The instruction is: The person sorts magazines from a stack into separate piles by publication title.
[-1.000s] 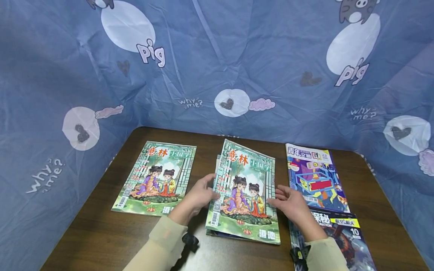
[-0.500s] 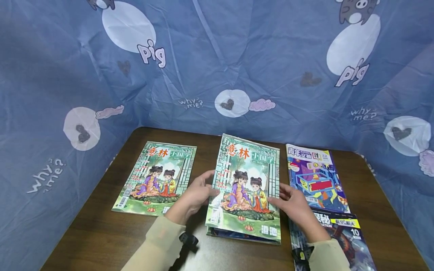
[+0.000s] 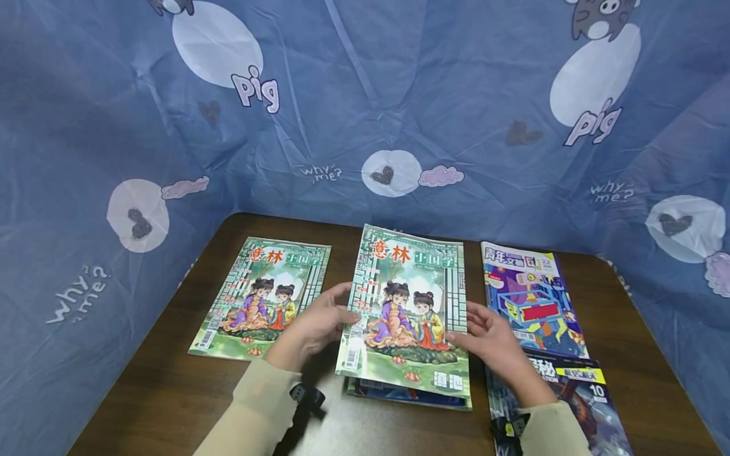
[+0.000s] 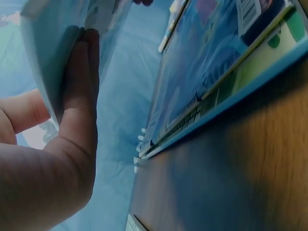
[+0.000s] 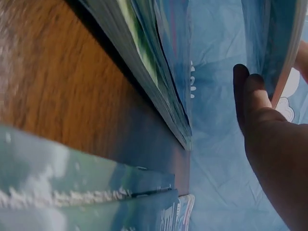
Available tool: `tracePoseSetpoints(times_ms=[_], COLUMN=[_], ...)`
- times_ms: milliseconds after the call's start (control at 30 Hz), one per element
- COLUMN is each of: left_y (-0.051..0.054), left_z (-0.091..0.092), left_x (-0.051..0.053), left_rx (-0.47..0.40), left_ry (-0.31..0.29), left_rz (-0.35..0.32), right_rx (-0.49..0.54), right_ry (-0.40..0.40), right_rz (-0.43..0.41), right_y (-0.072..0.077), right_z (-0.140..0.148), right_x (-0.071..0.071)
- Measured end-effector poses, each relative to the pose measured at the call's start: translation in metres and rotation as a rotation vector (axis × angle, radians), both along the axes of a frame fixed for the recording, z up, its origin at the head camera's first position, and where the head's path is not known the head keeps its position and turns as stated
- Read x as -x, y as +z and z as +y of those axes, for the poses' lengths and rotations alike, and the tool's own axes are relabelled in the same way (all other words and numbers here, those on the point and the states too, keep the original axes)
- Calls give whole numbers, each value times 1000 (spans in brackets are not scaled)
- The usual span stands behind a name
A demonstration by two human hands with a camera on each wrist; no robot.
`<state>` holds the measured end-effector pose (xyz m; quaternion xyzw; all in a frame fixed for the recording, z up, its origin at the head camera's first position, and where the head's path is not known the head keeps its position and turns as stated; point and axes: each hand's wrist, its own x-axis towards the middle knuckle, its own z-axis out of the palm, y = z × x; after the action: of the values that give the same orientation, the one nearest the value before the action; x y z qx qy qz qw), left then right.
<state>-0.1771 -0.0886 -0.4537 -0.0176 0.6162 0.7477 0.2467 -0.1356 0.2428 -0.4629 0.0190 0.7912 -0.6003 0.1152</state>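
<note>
Both hands hold a green magazine (image 3: 405,310) with two cartoon children on its cover, raised above the middle of the table. The left hand (image 3: 313,323) pinches its left edge, thumb on the cover; in the left wrist view the fingers (image 4: 79,82) lie behind it. At the opposite edge the right hand (image 3: 493,339) pinches it the same way, with fingers (image 5: 252,91) under it in the right wrist view. Beneath, apart from it, a dark blue magazine (image 3: 407,394) lies on the table over a green-edged one. The raised magazine hides most of this pile.
A matching green magazine (image 3: 259,301) lies on the table (image 3: 154,386) at left. On the right are a purple magazine (image 3: 533,301) and, nearer, a dark magazine (image 3: 593,405), partly covered by the right forearm. A blue printed cloth (image 3: 319,126) hangs behind the table.
The green magazine has risen off the pile and shifted slightly left, with both hands gripping it. More of the dark blue magazine underneath shows. The other magazines have stayed put.
</note>
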Motion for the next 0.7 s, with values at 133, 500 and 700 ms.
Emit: tracePoseSetpoints(times_ms=[133, 500, 700], left_y=[2, 5, 6], left_z=[-6, -13, -19], left_x=[0, 1, 1], left_rx=[2, 42, 54], left_ry=[-10, 26, 21], left_rz=[-12, -16, -29], right_rx=[44, 37, 13], right_ry=[13, 14, 29], right_rz=[23, 44, 50], right_y=[-2, -4, -3], right_z=[-2, -9, -14], right_x=[1, 3, 3])
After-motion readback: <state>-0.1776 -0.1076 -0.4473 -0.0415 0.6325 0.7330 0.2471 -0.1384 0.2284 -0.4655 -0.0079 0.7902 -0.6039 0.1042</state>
